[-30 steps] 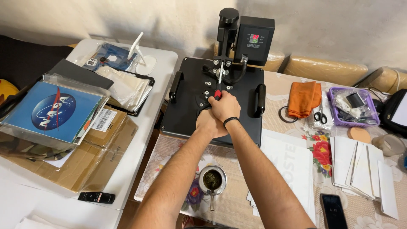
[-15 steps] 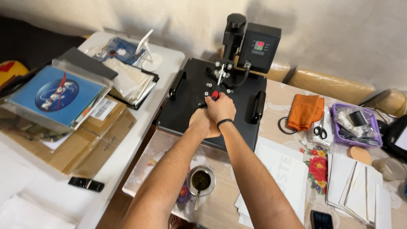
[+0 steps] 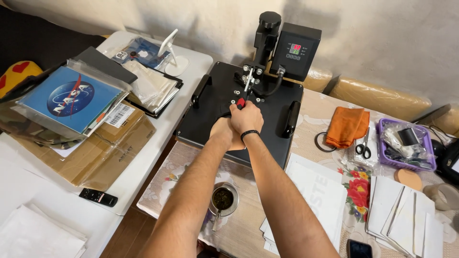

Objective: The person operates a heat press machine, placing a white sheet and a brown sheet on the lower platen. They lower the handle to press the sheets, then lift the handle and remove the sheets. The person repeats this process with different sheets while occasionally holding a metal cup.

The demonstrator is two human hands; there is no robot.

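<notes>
A black heat press (image 3: 267, 102) with a closed top plate stands on the table, its control box (image 3: 296, 50) behind it with a lit red display. My right hand (image 3: 246, 117) is closed around the press's handle (image 3: 240, 102), whose red tip shows above my fingers. My left hand (image 3: 222, 134) is wrapped against the right one on the same handle. A black band sits on my right wrist.
A metal cup with a straw (image 3: 223, 199) stands just below my forearms. White sheets (image 3: 320, 191), an orange cloth (image 3: 346, 125), scissors (image 3: 364, 148) and a purple basket (image 3: 406, 143) lie right. Packaged blue prints (image 3: 71, 98), cardboard (image 3: 95, 153) and a remote (image 3: 98, 197) are left.
The view has shifted slightly while both hands stay clasped on the press handle over the closed plate. Nothing on the tables has moved.
</notes>
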